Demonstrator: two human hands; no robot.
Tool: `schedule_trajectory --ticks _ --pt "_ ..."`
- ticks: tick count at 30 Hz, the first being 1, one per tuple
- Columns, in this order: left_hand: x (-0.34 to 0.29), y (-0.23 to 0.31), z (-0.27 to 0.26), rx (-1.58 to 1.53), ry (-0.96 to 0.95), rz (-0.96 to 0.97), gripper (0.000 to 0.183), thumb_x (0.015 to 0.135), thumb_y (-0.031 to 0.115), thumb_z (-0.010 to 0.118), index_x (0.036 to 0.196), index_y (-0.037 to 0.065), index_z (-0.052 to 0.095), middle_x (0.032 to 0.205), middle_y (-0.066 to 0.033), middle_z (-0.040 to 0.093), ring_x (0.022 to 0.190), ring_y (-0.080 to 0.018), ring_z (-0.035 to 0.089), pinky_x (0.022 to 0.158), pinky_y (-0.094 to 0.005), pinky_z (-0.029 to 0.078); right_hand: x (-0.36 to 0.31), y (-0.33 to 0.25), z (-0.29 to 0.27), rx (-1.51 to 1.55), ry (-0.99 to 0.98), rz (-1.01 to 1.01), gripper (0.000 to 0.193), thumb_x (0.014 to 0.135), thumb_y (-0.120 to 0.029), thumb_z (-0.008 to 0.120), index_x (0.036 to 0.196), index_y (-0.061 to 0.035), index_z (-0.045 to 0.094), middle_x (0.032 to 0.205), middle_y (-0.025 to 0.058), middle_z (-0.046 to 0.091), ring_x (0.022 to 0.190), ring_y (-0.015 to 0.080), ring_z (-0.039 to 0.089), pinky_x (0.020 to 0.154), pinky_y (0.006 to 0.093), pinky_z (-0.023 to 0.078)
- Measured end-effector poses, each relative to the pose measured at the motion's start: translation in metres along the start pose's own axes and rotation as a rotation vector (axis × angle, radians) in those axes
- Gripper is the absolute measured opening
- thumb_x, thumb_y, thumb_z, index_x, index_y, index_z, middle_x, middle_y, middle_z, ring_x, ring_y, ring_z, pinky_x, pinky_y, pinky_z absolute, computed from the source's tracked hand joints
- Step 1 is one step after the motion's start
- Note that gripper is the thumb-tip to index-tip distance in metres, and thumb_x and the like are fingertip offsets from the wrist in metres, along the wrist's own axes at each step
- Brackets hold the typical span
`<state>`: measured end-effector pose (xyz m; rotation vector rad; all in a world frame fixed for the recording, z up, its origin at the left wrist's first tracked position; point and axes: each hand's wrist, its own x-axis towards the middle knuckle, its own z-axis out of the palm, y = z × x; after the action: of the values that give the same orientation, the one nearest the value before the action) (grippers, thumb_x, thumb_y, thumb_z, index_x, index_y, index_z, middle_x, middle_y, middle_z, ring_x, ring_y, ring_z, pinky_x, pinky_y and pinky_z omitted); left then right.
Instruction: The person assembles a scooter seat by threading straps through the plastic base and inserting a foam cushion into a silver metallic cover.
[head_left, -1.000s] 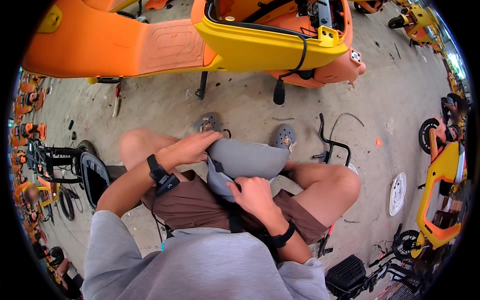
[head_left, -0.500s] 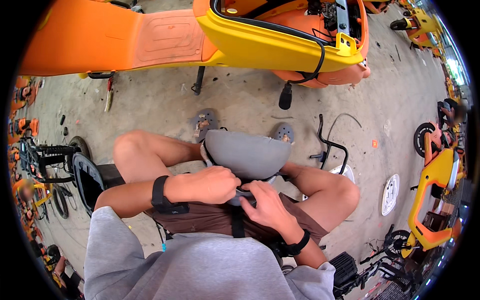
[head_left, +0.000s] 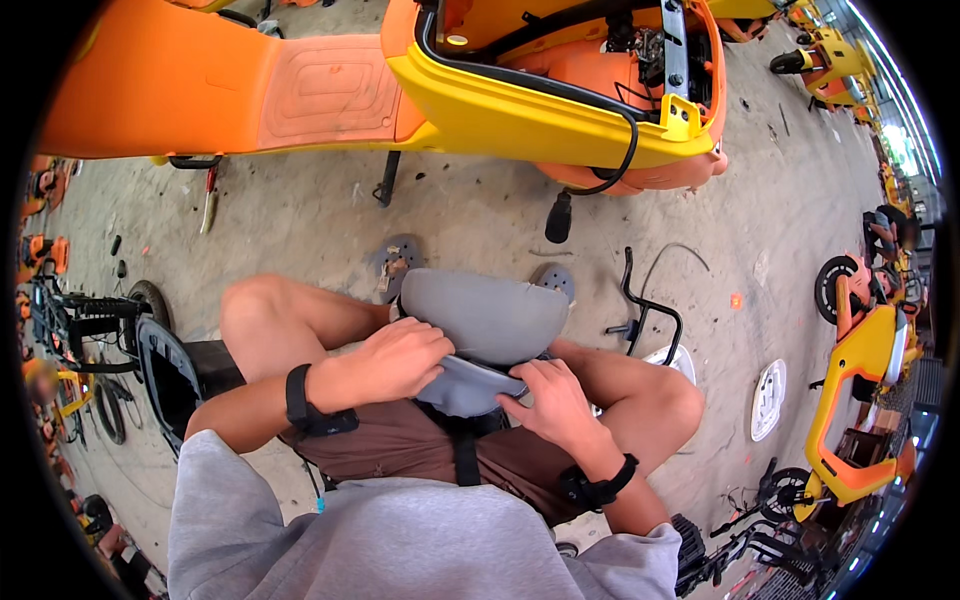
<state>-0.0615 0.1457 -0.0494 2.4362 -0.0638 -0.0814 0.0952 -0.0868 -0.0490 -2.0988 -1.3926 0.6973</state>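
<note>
Between my bent knees rests a grey, rounded scooter seat (head_left: 485,315) with a rough seam along its far edge. From its near side a smooth grey flap (head_left: 462,388), which looks like the seat cover, hangs toward my lap. My left hand (head_left: 395,362) pinches the flap's left edge, fingers curled against the seat. At the opposite corner, my right hand (head_left: 552,402) has its thumb and fingers closed on the flap's edge. The seat's underside is hidden from view.
Ahead stands an orange and yellow scooter (head_left: 540,110) with an open compartment and a dangling black cable end (head_left: 559,217). To the right lie a bent black bar (head_left: 660,315) and a white plate (head_left: 768,400). A black shell (head_left: 165,375) is at my left.
My hands have moved apart from the middle of the near edge, the left one leftward and the right one rightward. More of the grey flap now shows between them.
</note>
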Motion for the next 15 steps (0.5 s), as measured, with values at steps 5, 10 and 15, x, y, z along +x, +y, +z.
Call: schedule_trajectory --ticks 5,10,15 --pt "0.014 0.008 -0.025 0.200 0.189 0.153 0.011 0.075 0.001 0.070 0.080 0.002 0.060 0.132 -0.0253 0.054 0.135 -0.0415 0.045 0.112 -0.0587 0.035 0.007 0.004 0.001 -0.117 0.266 -0.245 0.020 0.064 -0.013 0.082 0.078 -0.0071 0.070 0.129 0.0132 0.061 0.127 0.0386 0.051 0.109 0.0583 0.035" --pt "0.027 -0.015 -0.019 -0.006 0.098 0.004 0.015 0.070 -0.001 0.070 0.079 0.002 0.059 0.158 -0.0312 0.028 0.149 -0.0509 0.022 0.118 -0.0677 0.020 0.036 0.007 -0.012 -0.072 0.262 -0.239 0.015 0.059 -0.013 0.078 0.063 -0.0042 0.066 0.158 0.0220 0.040 0.151 0.0488 0.022 0.121 0.0632 0.016" --pt "0.036 -0.025 -0.020 -0.056 0.183 0.042 0.021 0.068 0.001 0.076 0.081 0.004 0.060 0.151 -0.0260 0.040 0.143 -0.0473 0.034 0.114 -0.0623 0.030 0.057 0.012 -0.019 -0.072 0.250 -0.220 0.020 0.057 -0.012 0.076 0.060 -0.0024 0.059 0.146 0.0203 0.050 0.146 0.0472 0.031 0.119 0.0611 0.021"
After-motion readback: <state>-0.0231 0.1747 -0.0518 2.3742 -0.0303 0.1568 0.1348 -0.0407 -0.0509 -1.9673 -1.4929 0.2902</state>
